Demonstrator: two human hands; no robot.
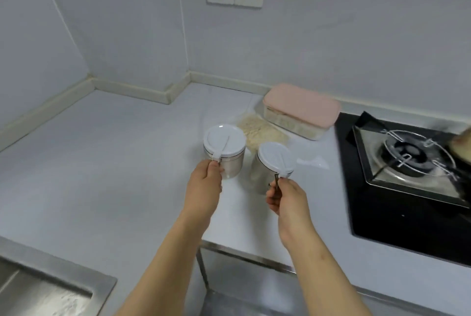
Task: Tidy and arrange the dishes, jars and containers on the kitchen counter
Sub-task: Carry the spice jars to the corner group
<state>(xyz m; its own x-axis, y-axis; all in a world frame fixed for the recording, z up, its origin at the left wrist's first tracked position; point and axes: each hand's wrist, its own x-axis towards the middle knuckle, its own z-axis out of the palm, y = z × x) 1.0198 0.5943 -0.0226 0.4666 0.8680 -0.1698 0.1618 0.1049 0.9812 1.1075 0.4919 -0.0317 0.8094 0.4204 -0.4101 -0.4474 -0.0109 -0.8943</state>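
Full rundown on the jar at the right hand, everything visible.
The right jar is a short cylinder with a metal-looking body and a round white lid crossed by a raised strip. It leans toward the camera, apart from the left jar, in front of a bag of pale flakes. The right hand pinches a thin dark handle at its front rim. Contents hidden.
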